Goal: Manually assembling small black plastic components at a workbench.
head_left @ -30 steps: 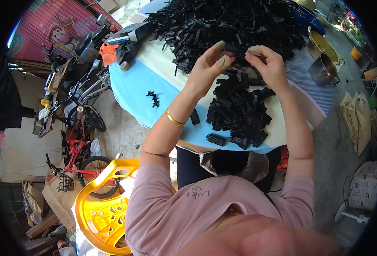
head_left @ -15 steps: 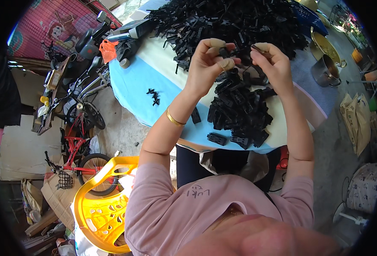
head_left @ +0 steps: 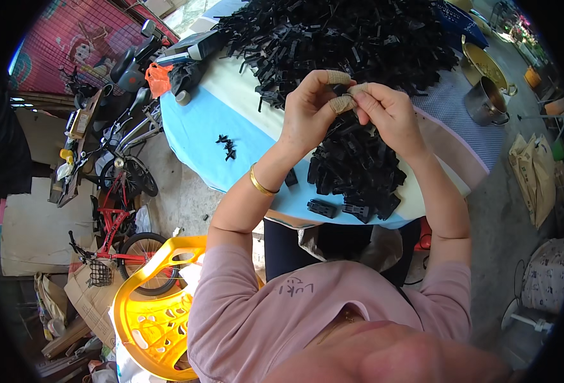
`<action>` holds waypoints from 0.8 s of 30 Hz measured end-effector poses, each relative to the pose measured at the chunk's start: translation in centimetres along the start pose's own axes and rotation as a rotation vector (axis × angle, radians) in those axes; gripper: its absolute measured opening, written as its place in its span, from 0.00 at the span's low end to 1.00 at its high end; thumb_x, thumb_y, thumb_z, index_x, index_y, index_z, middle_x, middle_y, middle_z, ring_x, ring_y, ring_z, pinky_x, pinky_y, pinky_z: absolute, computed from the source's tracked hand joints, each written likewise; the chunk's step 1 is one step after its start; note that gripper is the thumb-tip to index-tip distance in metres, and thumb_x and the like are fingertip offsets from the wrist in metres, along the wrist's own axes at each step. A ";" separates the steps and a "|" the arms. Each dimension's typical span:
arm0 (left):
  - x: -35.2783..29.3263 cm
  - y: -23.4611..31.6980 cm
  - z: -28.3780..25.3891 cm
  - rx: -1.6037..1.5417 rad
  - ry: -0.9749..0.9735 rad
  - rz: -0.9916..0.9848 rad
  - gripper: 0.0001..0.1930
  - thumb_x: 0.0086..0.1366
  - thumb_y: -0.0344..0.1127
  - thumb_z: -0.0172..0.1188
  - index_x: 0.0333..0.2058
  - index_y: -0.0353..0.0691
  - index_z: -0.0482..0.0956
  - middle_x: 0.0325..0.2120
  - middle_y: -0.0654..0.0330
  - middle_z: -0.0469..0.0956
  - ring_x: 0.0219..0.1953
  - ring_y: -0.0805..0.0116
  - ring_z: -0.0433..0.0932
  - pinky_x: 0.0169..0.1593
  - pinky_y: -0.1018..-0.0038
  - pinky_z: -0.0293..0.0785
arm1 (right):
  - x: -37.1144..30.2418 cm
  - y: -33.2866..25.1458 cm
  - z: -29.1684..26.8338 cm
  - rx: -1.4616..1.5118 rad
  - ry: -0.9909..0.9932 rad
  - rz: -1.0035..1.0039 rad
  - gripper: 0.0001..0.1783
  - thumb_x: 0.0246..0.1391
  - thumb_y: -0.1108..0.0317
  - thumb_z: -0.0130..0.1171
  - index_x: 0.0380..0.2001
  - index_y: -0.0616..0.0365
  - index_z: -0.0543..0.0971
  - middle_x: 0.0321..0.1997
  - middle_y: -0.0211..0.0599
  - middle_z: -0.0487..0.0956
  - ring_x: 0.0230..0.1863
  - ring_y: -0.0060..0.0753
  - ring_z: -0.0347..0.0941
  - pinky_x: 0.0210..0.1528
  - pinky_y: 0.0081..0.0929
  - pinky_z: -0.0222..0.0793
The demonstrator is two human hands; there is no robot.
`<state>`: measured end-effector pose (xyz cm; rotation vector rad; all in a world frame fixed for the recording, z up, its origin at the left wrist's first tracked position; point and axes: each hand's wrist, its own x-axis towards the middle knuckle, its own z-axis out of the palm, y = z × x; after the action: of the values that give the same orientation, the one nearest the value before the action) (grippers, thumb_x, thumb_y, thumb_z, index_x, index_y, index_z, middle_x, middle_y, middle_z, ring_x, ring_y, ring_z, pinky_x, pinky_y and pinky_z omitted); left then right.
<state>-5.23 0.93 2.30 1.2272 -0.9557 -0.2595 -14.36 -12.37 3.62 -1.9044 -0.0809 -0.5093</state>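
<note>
My left hand and my right hand meet fingertip to fingertip above the table. Tan tape wraps some of the fingers. The left thumb and forefinger are closed on a small black plastic part, now mostly hidden by the fingers. Pinched against them, the right thumb and forefinger cover whatever they hold. Below the hands lies a near heap of black plastic pieces, oblong and clip-like. Beyond them spreads a far larger pile of loose black parts. Several tiny black pieces rest on the blue cloth at left.
The round table carries a striped cloth. An orange bag and a dark box sit at its far left edge. To the right stand a metal pot and a brass-coloured pan. A yellow chair is at my left.
My hands were apart, with a black part showing in the left fingers and a small dark piece in the right. The right hand has moved left, and the fingertips now touch.
</note>
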 end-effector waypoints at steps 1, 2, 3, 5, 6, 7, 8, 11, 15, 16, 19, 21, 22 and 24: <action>-0.1 -0.2 -0.1 0.027 -0.009 0.030 0.13 0.54 0.17 0.55 0.39 0.31 0.68 0.38 0.54 0.74 0.35 0.74 0.75 0.40 0.80 0.74 | 0.0 -0.1 0.3 -0.011 0.032 -0.010 0.10 0.56 0.69 0.48 0.30 0.63 0.76 0.16 0.23 0.69 0.19 0.11 0.62 0.21 0.11 0.57; -0.2 -0.4 -0.2 0.054 -0.018 0.060 0.13 0.54 0.17 0.55 0.39 0.30 0.68 0.37 0.54 0.75 0.35 0.74 0.75 0.40 0.80 0.74 | -0.1 -0.1 0.4 -0.023 0.064 -0.021 0.11 0.56 0.68 0.49 0.27 0.62 0.76 0.13 0.24 0.69 0.17 0.12 0.62 0.19 0.12 0.57; -0.4 -0.5 -0.1 0.054 -0.016 0.058 0.13 0.54 0.17 0.55 0.39 0.30 0.68 0.37 0.54 0.75 0.35 0.74 0.75 0.40 0.80 0.74 | -0.1 0.0 0.4 -0.022 0.062 -0.019 0.11 0.56 0.68 0.49 0.27 0.62 0.76 0.13 0.24 0.69 0.17 0.12 0.62 0.19 0.12 0.57; -0.7 -0.8 0.4 0.062 0.055 0.156 0.13 0.53 0.17 0.56 0.39 0.30 0.69 0.37 0.55 0.75 0.36 0.75 0.75 0.40 0.80 0.74 | -0.1 0.1 0.4 -0.021 0.024 0.025 0.09 0.56 0.69 0.48 0.32 0.62 0.76 0.17 0.22 0.68 0.19 0.10 0.59 0.21 0.10 0.54; -0.7 -0.8 0.4 0.064 0.057 0.155 0.13 0.53 0.17 0.56 0.39 0.30 0.69 0.37 0.55 0.75 0.36 0.75 0.75 0.40 0.80 0.74 | 0.0 0.2 0.4 -0.019 0.023 0.025 0.09 0.56 0.69 0.48 0.32 0.62 0.76 0.17 0.22 0.68 0.19 0.10 0.59 0.21 0.10 0.54; -0.6 -0.8 0.4 0.178 0.053 0.170 0.14 0.53 0.17 0.56 0.39 0.30 0.68 0.36 0.56 0.75 0.36 0.74 0.75 0.40 0.80 0.74 | 0.1 0.4 0.1 -0.031 0.012 0.057 0.10 0.56 0.68 0.48 0.33 0.62 0.76 0.17 0.21 0.68 0.19 0.09 0.59 0.21 0.10 0.54; -0.5 -0.8 0.5 0.292 0.049 0.185 0.15 0.53 0.18 0.57 0.40 0.31 0.68 0.34 0.57 0.76 0.36 0.74 0.75 0.41 0.80 0.74 | 0.2 0.6 -0.1 -0.042 0.002 0.089 0.10 0.57 0.68 0.48 0.33 0.61 0.76 0.17 0.21 0.68 0.19 0.09 0.59 0.21 0.10 0.54; 0.0 -0.6 1.5 0.228 0.178 0.105 0.20 0.48 0.22 0.63 0.41 0.34 0.69 0.29 0.57 0.78 0.33 0.70 0.78 0.38 0.78 0.75 | 0.6 0.5 -1.0 0.097 0.031 0.057 0.08 0.53 0.68 0.53 0.33 0.61 0.76 0.18 0.20 0.68 0.20 0.09 0.59 0.21 0.09 0.53; -0.1 -0.3 1.2 0.460 0.109 0.130 0.31 0.45 0.23 0.66 0.49 0.37 0.64 0.34 0.54 0.78 0.35 0.71 0.78 0.40 0.78 0.73 | 0.3 -0.4 -0.7 -0.101 0.061 -0.119 0.13 0.43 0.71 0.63 0.35 0.60 0.77 0.21 0.21 0.70 0.21 0.08 0.57 0.23 0.07 0.54; -0.1 -0.3 1.2 0.458 0.104 0.130 0.31 0.45 0.23 0.66 0.49 0.37 0.64 0.34 0.54 0.78 0.35 0.71 0.78 0.40 0.78 0.73 | 0.3 -0.3 -0.9 -0.103 0.066 -0.116 0.13 0.43 0.71 0.63 0.35 0.60 0.77 0.21 0.21 0.70 0.21 0.08 0.57 0.23 0.07 0.54; 0.1 0.6 0.1 0.560 -0.134 0.169 0.39 0.42 0.24 0.67 0.54 0.38 0.58 0.40 0.53 0.74 0.41 0.64 0.75 0.46 0.72 0.71 | 0.3 0.3 -1.2 -0.141 0.054 -0.162 0.09 0.47 0.73 0.60 0.34 0.61 0.77 0.27 0.24 0.75 0.27 0.10 0.67 0.28 0.09 0.64; 0.4 1.2 -1.3 0.179 -0.215 0.011 0.37 0.43 0.23 0.66 0.54 0.38 0.59 0.42 0.53 0.72 0.42 0.65 0.74 0.48 0.71 0.70 | 0.5 0.4 -2.2 -0.051 0.055 -0.128 0.08 0.48 0.73 0.59 0.34 0.62 0.76 0.28 0.25 0.76 0.29 0.11 0.69 0.31 0.10 0.65; 0.4 1.4 -1.8 -0.203 -0.283 -0.151 0.36 0.44 0.22 0.65 0.53 0.38 0.61 0.44 0.54 0.71 0.42 0.66 0.73 0.50 0.70 0.69 | 0.6 0.4 -2.6 0.040 0.050 -0.091 0.08 0.49 0.73 0.57 0.34 0.63 0.76 0.29 0.27 0.77 0.30 0.12 0.70 0.33 0.11 0.67; 0.7 1.6 -2.1 -0.357 -0.359 -0.161 0.33 0.45 0.18 0.63 0.53 0.37 0.62 0.45 0.54 0.70 0.43 0.66 0.73 0.49 0.70 0.72 | 0.6 0.3 -2.9 0.178 -0.002 -0.071 0.09 0.50 0.73 0.57 0.35 0.64 0.76 0.30 0.28 0.77 0.31 0.14 0.71 0.35 0.12 0.68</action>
<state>-3.78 2.49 4.02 0.9427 -1.0622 -0.7653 -14.65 -15.24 4.43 -1.7324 -0.1903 -0.5306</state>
